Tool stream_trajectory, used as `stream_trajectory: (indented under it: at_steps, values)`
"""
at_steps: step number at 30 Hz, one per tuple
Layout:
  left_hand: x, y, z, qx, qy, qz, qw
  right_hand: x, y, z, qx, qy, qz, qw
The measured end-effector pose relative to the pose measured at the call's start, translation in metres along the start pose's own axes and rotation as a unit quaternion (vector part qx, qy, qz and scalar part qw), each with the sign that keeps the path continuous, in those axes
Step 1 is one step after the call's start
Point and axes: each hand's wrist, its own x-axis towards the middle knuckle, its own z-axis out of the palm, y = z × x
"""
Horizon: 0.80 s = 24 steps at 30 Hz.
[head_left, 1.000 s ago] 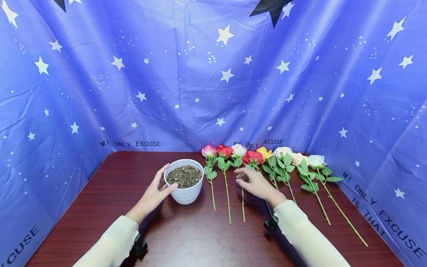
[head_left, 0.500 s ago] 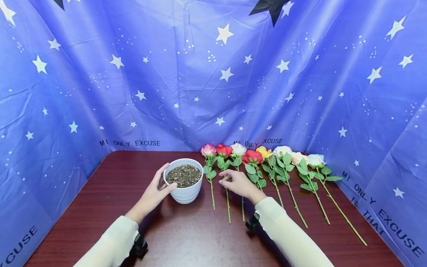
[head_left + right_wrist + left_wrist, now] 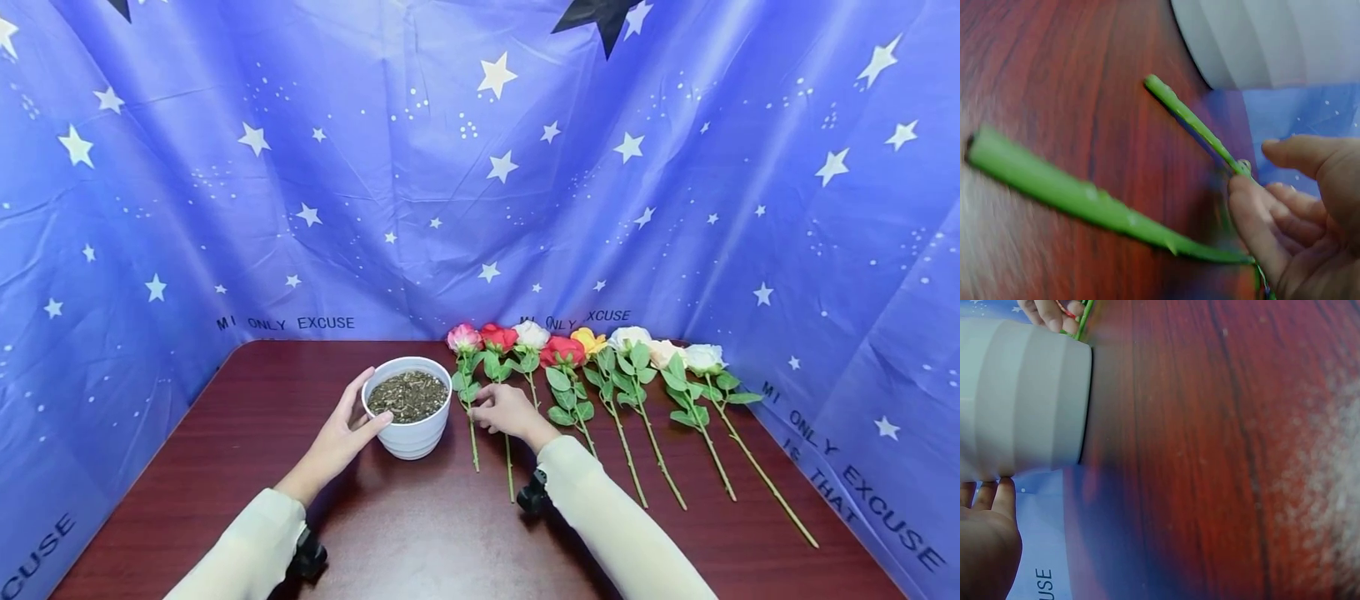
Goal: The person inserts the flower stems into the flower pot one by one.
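Your dark-red wood-grain counter, a white ribbed round pot toward its far edge, a pink-and-white green-stemmed rose lying just right of it, bloom at that edge, your left hand gripping the pot, your right hand loose beside the stem, thumb clear of the fingers.

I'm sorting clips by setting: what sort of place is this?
Probably a tabletop set staged for recording: a starry curtain hangs around the far sides of a table, where a pot stands beside roses laid in a row.
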Motion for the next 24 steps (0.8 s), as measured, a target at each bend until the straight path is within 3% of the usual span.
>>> stream_trajectory:
  at_steps: [15,19,24]
  values:
    - [-0.001,-0.004,-0.001,0.005,-0.004,0.007,1.0,0.012,-0.001,0.022,-0.074,0.049,0.049,0.9949]
    - [-0.001,-0.005,-0.001,0.006,-0.003,0.011,0.9999,0.015,-0.002,0.024,-0.098,0.059,0.045,0.9924]
    - [-0.001,-0.005,-0.001,0.005,-0.006,0.012,0.9999,0.017,-0.002,0.024,-0.096,0.052,0.052,0.9926]
